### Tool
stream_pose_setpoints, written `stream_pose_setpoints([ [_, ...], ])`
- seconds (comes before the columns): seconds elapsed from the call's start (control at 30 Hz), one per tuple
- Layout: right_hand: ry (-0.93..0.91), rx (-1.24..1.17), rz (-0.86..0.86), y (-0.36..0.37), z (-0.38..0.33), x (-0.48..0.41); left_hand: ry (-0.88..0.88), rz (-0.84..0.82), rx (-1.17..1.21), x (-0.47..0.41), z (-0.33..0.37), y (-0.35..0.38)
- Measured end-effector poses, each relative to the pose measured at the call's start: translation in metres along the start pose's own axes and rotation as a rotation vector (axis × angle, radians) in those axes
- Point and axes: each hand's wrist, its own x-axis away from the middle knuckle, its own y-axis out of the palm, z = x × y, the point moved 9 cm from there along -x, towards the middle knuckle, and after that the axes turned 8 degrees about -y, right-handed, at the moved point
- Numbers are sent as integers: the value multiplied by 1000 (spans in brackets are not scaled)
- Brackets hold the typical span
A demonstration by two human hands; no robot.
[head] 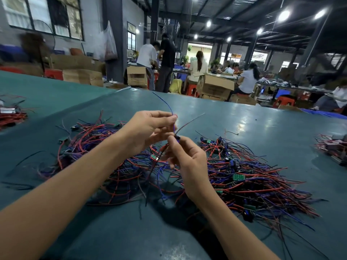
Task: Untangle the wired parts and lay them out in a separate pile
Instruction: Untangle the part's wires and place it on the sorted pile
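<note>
Left hand (150, 126): thumb and index fingertips (171, 118) pinch a thin blue wire (165, 103), and the other fingers are loosely curled beneath. Above the pinch the wire arcs up and to the left with its free end in the air. Below the pinch it drops to a small dark component (177, 137).

Right hand (187, 158): thumb and index tip nip that component, and the remaining fingers are curled in toward the palm. A second thin dark-reddish wire (191, 121) leaves the component up and to the right, free end in the air. Both hands are raised off the table and close together, the left slightly higher.

Under the hands a tangled heap of red, blue and black wires (253, 184) lies on the teal table cover (244, 119), spreading out on both sides of the forearms. Small green circuit boards (238, 177) are mixed into it; any print on them is too small to read.

A smaller wire heap at the left edge (11, 115) and another wire heap at the right edge (332, 145) lie well apart from the main one.

Beyond the table are brown cardboard boxes (216, 87), red plastic stools (283, 102) and people (247, 81) at benches. The box markings are blurred and unreadable.
</note>
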Motion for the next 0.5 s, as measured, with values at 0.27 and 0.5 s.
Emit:
stream_pose_setpoints([
  [0.27,256,-166,103,-21,31,-7,-84,-156,-107,-6,-58,0],
  [0.5,353,-5,-147,-6,43,-1,-98,-203,-124,2,-71,-7],
])
